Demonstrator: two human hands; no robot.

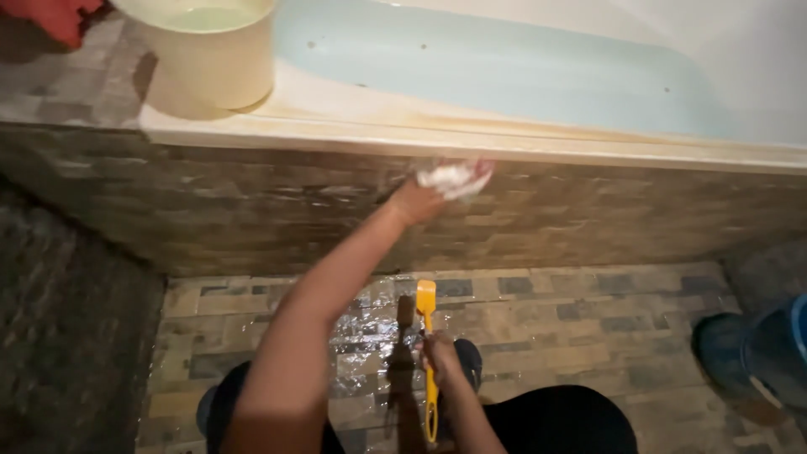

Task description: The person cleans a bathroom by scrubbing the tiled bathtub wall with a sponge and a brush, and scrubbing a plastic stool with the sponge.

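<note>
My left hand (424, 199) is stretched out to the tiled side wall of a bathtub (252, 210) and presses a white soapy cloth (454, 177) against it just under the tub's cream rim (588, 151). Lower down, my right hand (439, 353) grips a yellow long-handled brush (428, 336) around the middle of its handle, with its head pointing toward the tub wall above the wet floor.
A cream bucket (214, 50) with liquid stands on the tub's left corner ledge. The tub holds pale blue water (504, 67). Wet tiled floor (588, 319) lies below. A blue container (773, 353) sits at the right edge. A red cloth (50, 17) lies top left.
</note>
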